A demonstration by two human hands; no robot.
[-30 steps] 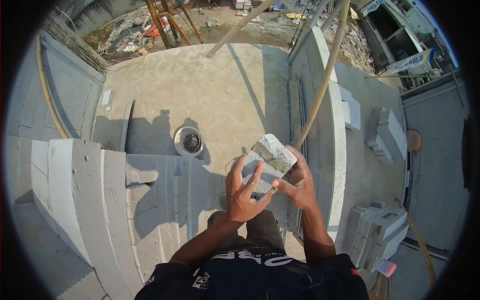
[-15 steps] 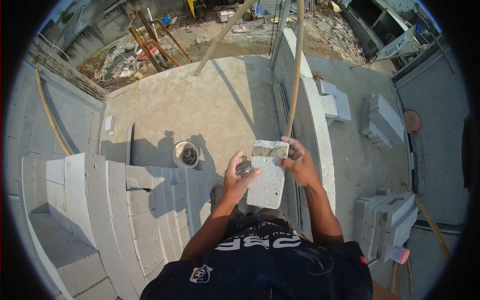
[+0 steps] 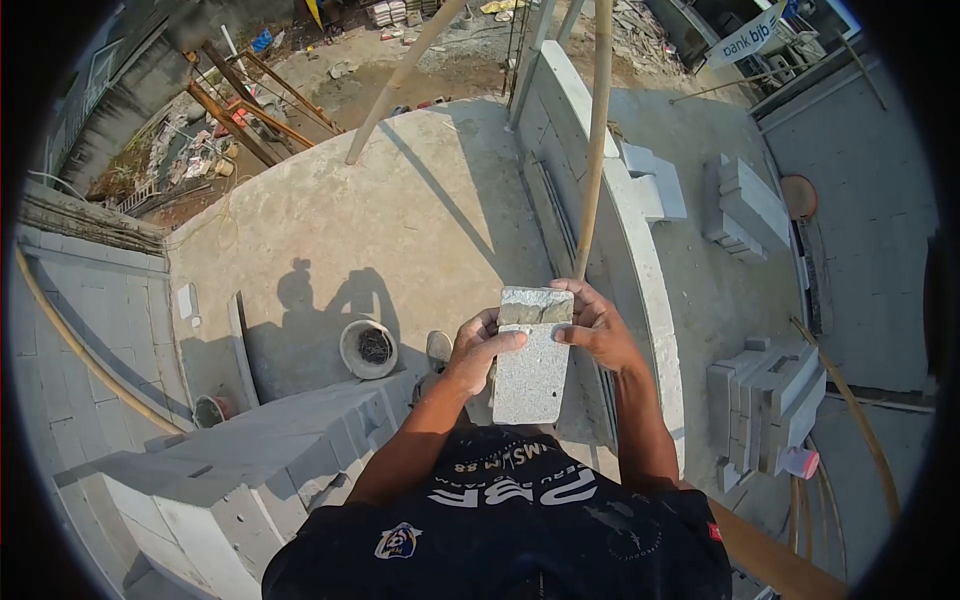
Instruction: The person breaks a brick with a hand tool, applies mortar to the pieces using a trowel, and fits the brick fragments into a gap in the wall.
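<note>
A: Quick, what just changed?

B: Left hand (image 3: 474, 352). Half a second ago its fingers were spread beside the left edge; now they're tucked in there, thumb on the front face. So I'd judge the grey block (image 3: 530, 375) is steadied from both sides.

A: Right hand (image 3: 598, 332)?

B: Clamped on the upper right edge, thumb on the face, fingers curled at the top corner. Same spot as half a second ago.

A: And the block sits where?

B: Just below the middle of the frame, above the dark shirt (image 3: 470, 540), long side upright. Rough brownish band across its upper part (groove or join, can't tell).

A: Versus the first frame?

B: There it was tilted, both hands cupped round it. Now it's straight, broad face to the camera.

A: Background?

B: View has swung. White bucket (image 3: 362, 371) sits lower, left of centre; stacked blocks (image 3: 320, 440) at lower left show from another angle; a second container (image 3: 209, 411) shows at the left. Pole (image 3: 594, 150) stands behind the right hand.
</note>
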